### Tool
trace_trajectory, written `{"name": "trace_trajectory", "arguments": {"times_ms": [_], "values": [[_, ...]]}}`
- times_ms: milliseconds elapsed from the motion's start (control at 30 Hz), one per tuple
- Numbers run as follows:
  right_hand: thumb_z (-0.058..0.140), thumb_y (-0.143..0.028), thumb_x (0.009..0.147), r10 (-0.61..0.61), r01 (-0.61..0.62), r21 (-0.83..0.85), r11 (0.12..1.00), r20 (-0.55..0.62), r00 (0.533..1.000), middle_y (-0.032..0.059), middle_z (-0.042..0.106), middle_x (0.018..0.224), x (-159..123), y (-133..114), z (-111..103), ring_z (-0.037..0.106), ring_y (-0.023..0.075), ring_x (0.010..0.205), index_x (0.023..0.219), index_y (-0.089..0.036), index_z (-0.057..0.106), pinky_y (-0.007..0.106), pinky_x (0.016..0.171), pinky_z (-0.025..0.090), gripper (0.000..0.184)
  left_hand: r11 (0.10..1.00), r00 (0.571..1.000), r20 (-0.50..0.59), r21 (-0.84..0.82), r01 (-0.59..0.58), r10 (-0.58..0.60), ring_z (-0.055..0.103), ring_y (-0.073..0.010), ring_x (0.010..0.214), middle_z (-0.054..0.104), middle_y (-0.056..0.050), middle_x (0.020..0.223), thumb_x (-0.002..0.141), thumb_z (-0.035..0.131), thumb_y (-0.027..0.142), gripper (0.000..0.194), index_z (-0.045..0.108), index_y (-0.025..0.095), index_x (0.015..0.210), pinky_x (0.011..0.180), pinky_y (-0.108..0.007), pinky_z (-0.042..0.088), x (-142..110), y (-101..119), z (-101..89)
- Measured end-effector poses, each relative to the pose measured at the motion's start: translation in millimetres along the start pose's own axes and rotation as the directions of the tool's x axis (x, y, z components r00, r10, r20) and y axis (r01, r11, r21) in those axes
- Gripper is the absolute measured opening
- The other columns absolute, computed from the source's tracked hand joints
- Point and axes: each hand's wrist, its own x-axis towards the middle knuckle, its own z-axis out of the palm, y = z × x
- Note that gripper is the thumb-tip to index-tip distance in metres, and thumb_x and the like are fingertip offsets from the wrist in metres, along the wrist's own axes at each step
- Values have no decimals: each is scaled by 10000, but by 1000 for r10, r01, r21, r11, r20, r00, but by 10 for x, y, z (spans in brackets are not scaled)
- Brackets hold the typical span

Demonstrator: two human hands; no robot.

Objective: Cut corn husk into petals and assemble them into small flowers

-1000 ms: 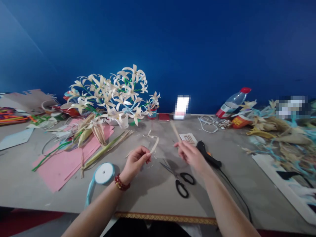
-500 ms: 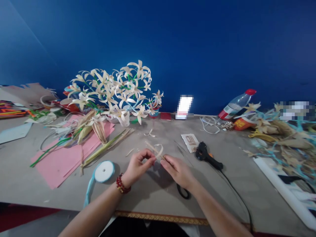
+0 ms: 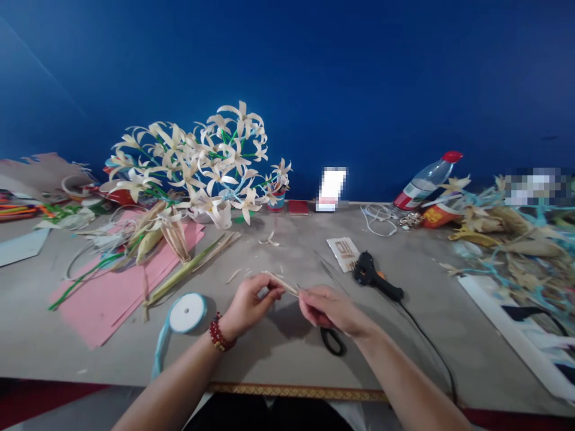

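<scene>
Holding strip (image 3: 291, 290) between left hand (image 3: 255, 300) and right hand (image 3: 331, 308), above surface (image 3: 251, 365).
Pinched by left thumb and forefinger, slanting from far left to near right, with near end at right fingertips, pressed together there; about equally close to both hands, without obstruction between; partly hidden below right hand, scissors (image 3: 333, 342); just beyond, wires (image 3: 330, 268); farther right, glue gun (image 3: 378, 279); left of left hand, spool (image 3: 186, 311).

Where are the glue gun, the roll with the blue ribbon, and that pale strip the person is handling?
Glue gun (image 3: 376, 282): head view, on its black body.
Roll with blue ribbon (image 3: 183, 318): head view, on its white face.
Pale strip (image 3: 291, 290): head view, on its exposed stretch.
</scene>
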Motion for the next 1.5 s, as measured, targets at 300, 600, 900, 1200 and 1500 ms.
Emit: {"name": "trace_trajectory", "arguments": {"times_ms": [300, 600, 900, 1200, 1500], "values": [[334, -819, 796, -430, 396, 190, 898, 202, 880, -52, 271, 299, -395, 131, -522, 253, 66, 274, 412, -220, 453, 223, 352, 240, 722, 987, 987, -23, -36, 157, -158, 572, -124, 651, 639, -8, 694, 882, 581, 255, 144, 625, 168, 777, 640, -228, 427, 32, -51, -18], [493, -476, 903, -217, -200, -739, 643, -426, 878, 33, 645, 630, -200, -99, -634, 559, 171, 560, 689, -223, 662, 260, 513, 328, 372, 746, 941, 23, -603, 282, -337, 538, -99, 543, 642, -7, 624, 779, 734, 388, 269, 613, 149, 760, 545, -218, 444, -9, -25, 36], [543, -360, 932, -610, 117, -813, 570, -324, 723, 77, 665, 961, -115, -159, -215, 619, 211, 918, 956, -200, 647, 317, 836, 478, 192, 693, 964, 89, -679, 243, -251, 595, -107, 565, 708, -47, 699, 812, 721, 330, 222, 610, 139, 798, 573, -228, 479, -55, 10, 52], [507, -266, 948, -617, 370, -688, 625, -144, 774, 36, 586, 859, -20, -179, 290, 567, 174, 822, 803, -210, 550, 304, 772, 456, 161, 755, 959, 202, -593, 280, -198, 597, -129, 682, 641, -30, 754, 823, 706, 348, 216, 635, 146, 854, 686, -245, 464, -102, 27, 62], [553, -240, 919, -407, 245, -710, 660, -64, 911, 1, 586, 861, -153, -230, 276, 544, 135, 740, 819, -202, 566, 241, 667, 405, 107, 673, 942, 209, -661, 333, -262, 510, -109, 638, 576, -12, 722, 774, 742, 371, 264, 616, 141, 800, 629, -225, 417, -67, 68, 56]]}}
